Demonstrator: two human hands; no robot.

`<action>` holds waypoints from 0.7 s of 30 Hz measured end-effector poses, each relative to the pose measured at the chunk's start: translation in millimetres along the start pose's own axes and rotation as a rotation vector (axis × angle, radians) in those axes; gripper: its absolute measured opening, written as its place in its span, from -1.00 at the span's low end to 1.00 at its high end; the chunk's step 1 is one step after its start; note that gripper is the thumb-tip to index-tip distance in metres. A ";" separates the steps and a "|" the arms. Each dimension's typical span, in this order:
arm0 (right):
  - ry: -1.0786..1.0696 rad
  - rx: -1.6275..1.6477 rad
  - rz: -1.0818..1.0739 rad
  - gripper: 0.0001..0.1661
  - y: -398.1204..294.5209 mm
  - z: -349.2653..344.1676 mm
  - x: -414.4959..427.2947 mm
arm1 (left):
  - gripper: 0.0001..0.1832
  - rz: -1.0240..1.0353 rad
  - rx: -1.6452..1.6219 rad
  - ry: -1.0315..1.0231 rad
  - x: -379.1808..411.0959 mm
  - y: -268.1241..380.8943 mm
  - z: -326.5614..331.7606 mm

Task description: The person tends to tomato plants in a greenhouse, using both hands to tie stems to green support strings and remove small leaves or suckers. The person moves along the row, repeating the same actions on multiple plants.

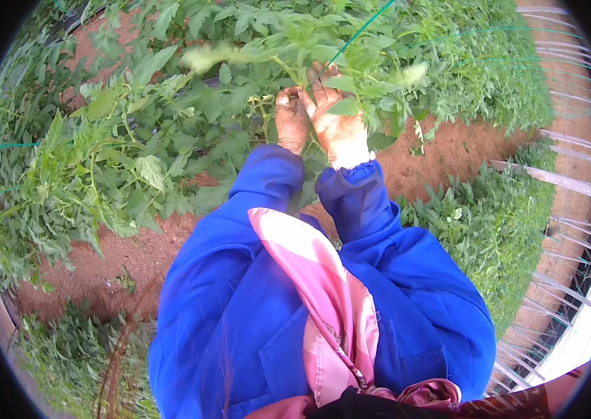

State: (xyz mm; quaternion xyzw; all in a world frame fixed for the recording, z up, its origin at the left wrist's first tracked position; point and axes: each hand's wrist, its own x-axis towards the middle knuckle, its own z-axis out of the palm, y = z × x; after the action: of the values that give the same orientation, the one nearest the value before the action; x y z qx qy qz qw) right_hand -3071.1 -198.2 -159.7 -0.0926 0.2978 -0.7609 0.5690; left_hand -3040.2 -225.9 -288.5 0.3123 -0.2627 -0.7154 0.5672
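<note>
A leafy tomato plant (287, 68) stands in front of me, its stem running down between my two hands. My left hand (291, 119) has its thumb and fingers pinched together at this stem. Close beside it, my right hand (336, 118) is raised with the palm partly towards me, its thumb near the left fingertips. A taut green twine (361, 31) slants down from the top into the right fingers. Leaves cover part of the right hand, and the exact grip of the fingertips is hard to make out. Dark stains mark the fingers of both hands.
Dense tomato foliage (102, 162) spreads to the left, with further green twine (7, 147) across it. Bare reddish soil (123, 256) forms a path between the rows. Another plant row (457, 225) grows at right. Pale poles (562, 180) line the right edge.
</note>
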 end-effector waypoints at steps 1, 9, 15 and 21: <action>0.027 -0.090 -0.017 -0.45 0.1 -5.2 -2.7 | -0.74 -0.015 0.022 0.003 0.2 4.9 -0.9; 0.030 -0.523 -0.293 -0.45 15.6 -81.8 1.4 | -0.56 0.064 0.325 -0.027 10.1 20.6 -16.5; 0.144 -0.340 -0.048 -0.74 7.5 -95.3 -44.4 | -0.85 0.049 0.589 -0.082 -1.4 58.2 -31.2; 0.254 -0.606 0.021 -0.79 18.9 -117.8 -98.7 | -0.80 0.120 0.535 0.134 -21.7 68.4 -37.7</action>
State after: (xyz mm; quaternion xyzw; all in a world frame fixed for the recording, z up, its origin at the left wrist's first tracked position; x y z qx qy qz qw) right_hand -3079.1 -69.6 -245.6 -0.1589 0.5802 -0.6373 0.4816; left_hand -2964.3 -220.5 -260.4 0.4814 -0.4223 -0.5636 0.5218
